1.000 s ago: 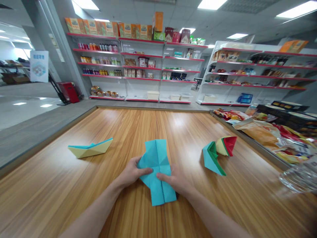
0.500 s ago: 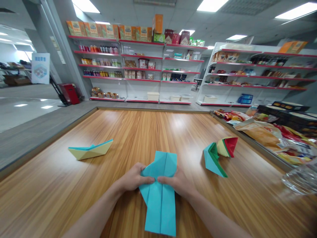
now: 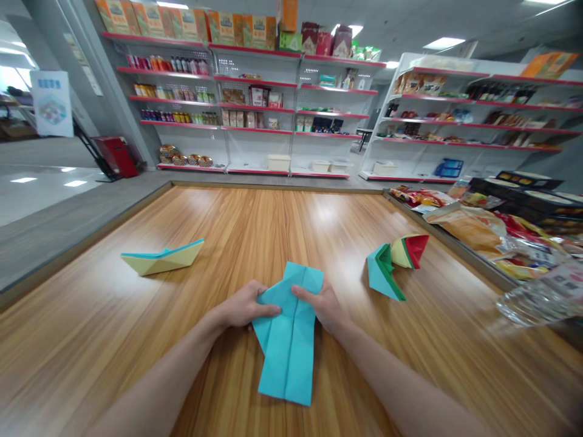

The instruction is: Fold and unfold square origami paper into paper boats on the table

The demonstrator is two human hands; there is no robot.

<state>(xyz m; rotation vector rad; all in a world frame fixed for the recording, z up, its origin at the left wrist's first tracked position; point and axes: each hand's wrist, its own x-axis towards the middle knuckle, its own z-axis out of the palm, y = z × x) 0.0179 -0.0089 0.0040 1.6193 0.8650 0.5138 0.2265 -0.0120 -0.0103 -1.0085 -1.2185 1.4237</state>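
So the blue paper is over the near part of the table, gripped on both sides: left hand pinching one edge, right hand clamped on the other farther up. Thumbs press on top, probably to stop the creased layers springing open. The boat sits well left, likely just out of the way. Versus half a second ago, the right thumb is nearer the far end, no longer almost meeting the left one

There is one blue folded sheet, three other paper pieces and one table.
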